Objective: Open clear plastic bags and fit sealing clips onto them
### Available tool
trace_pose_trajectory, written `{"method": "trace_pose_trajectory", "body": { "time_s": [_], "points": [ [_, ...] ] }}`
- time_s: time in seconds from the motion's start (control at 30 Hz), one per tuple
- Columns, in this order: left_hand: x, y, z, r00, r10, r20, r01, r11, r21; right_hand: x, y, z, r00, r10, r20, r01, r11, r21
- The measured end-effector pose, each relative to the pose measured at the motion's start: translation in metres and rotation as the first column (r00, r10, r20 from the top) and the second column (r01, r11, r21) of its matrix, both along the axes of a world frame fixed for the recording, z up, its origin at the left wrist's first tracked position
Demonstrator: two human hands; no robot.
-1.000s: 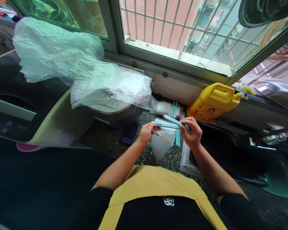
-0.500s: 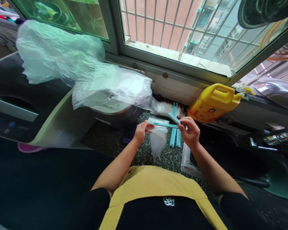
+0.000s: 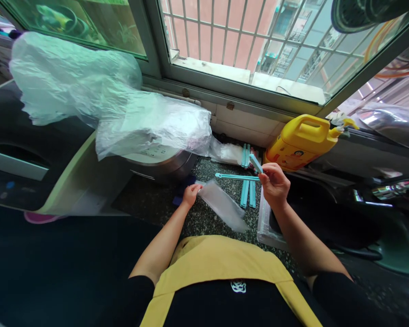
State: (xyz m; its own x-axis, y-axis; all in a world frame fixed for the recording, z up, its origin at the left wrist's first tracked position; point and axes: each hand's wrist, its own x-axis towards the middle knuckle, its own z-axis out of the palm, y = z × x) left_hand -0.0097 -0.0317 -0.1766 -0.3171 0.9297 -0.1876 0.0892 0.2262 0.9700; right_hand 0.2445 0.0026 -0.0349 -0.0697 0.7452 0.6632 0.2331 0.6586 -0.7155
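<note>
My left hand point(image 3: 191, 194) is closed on one end of a small clear plastic bag point(image 3: 223, 204), which slants down to the right over the counter. Raised near the sink's edge, my right hand point(image 3: 275, 181) pinches a light-blue bag sealing clip point(image 3: 236, 176). The clip is spread apart: one thin arm points left, while the other part tilts up and toward the window. Below it, several similar blue clips point(image 3: 247, 193) lie side by side on the counter, and more blue clips point(image 3: 246, 155) are farther back by the wall.
A yellow pump jug point(image 3: 301, 141) stands behind my right hand, with the dark sink point(image 3: 310, 213) on the right. Plastic sheeting point(image 3: 153, 120) covers much of a rounded appliance point(image 3: 163, 165) at left. The speckled counter point(image 3: 194, 222) runs along the window wall.
My left hand has let go of the sealing clip's thin arm, moved left and down, and taken hold of the plastic bag. My right hand still holds the clip, slightly farther right.
</note>
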Motion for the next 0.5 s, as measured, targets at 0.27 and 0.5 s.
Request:
{"method": "trace_pose_trajectory", "body": {
  "time_s": [0.27, 0.5],
  "points": [
    [0.01, 0.002, 0.013, 0.998, -0.059, 0.001, 0.059, 0.998, 0.018, 0.0, -0.002, 0.002, 0.998, 0.006, -0.062, -0.007, 1.0, -0.007],
    [0.028, 0.004, 0.044, 0.992, -0.078, 0.1, 0.06, 0.983, 0.173, -0.001, -0.002, 0.004, 0.995, 0.021, -0.099, -0.022, 1.0, -0.006]
  ]
}}
